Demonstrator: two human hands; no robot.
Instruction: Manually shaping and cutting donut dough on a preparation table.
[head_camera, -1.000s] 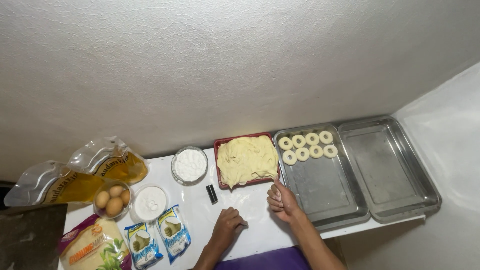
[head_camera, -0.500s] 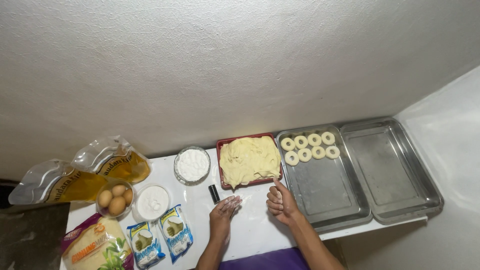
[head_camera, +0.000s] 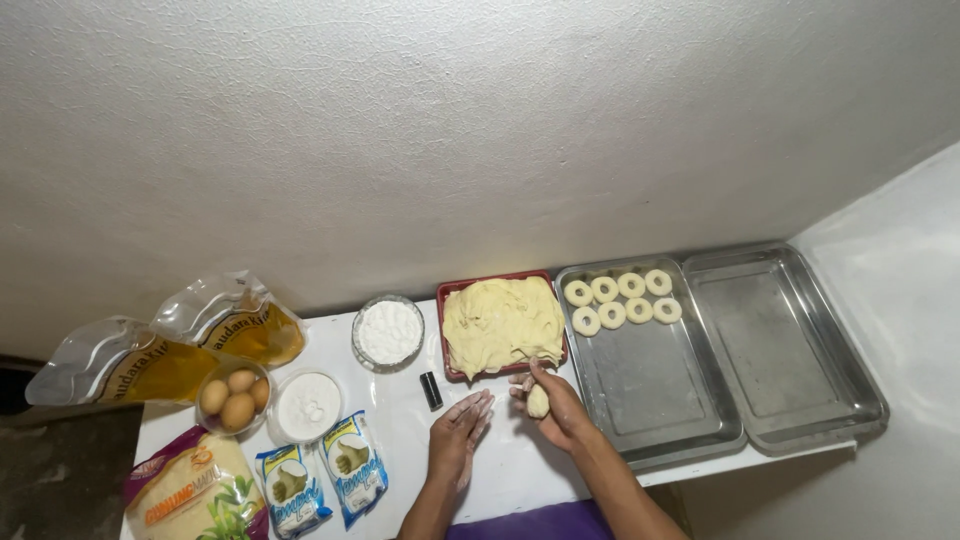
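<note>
A red tray (head_camera: 449, 295) holds a big slab of pale yellow dough (head_camera: 503, 320). Just in front of it, my right hand (head_camera: 552, 408) grips a small lump of that dough (head_camera: 537, 401). My left hand (head_camera: 458, 433) lies beside it on the white table, floury, fingers together and flat, holding nothing. To the right, a steel tray (head_camera: 650, 385) carries several dough rings (head_camera: 622, 299) along its far end. A small black object (head_camera: 431, 390) lies left of my left hand.
A second steel tray (head_camera: 790, 350) sits at the far right. On the left stand two bowls of white powder (head_camera: 389, 331), a bowl of eggs (head_camera: 235, 395), two oil pouches (head_camera: 160, 350), small sachets (head_camera: 320, 480) and a flour bag (head_camera: 185, 495). A white wall rises behind.
My right hand has moved toward the red tray and now holds a small lump of dough. My left hand has slid forward and closer to the right one.
</note>
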